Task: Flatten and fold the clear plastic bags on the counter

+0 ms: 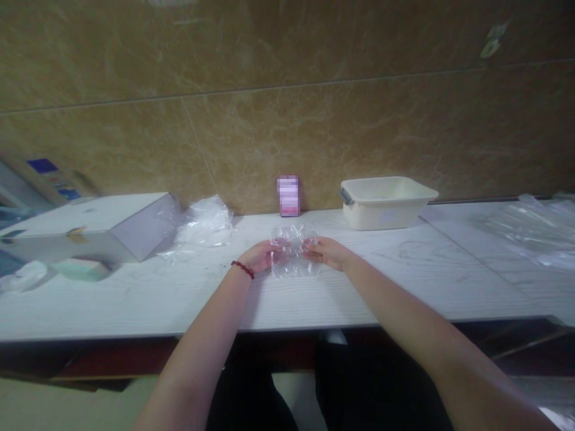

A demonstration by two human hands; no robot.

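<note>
A crinkled clear plastic bag point(294, 266) is held between my two hands just above the middle of the table. My left hand point(259, 256), with a dark red beaded bracelet on its wrist, grips the bag's left side. At the right side, my right hand point(331, 252) has its fingers closed on the film. Fingers of both hands show partly through the plastic, and glare blurs their exact hold. Whether anything lies inside the bag I cannot tell.
A phone point(288, 196) leans against the tiled wall behind my hands. Back right stands a cream plastic bin point(381, 212). On the left are a white box point(90, 221), clear plastic film point(204, 224) and a pale green item point(83, 269). More clear bags point(539, 230) lie far right.
</note>
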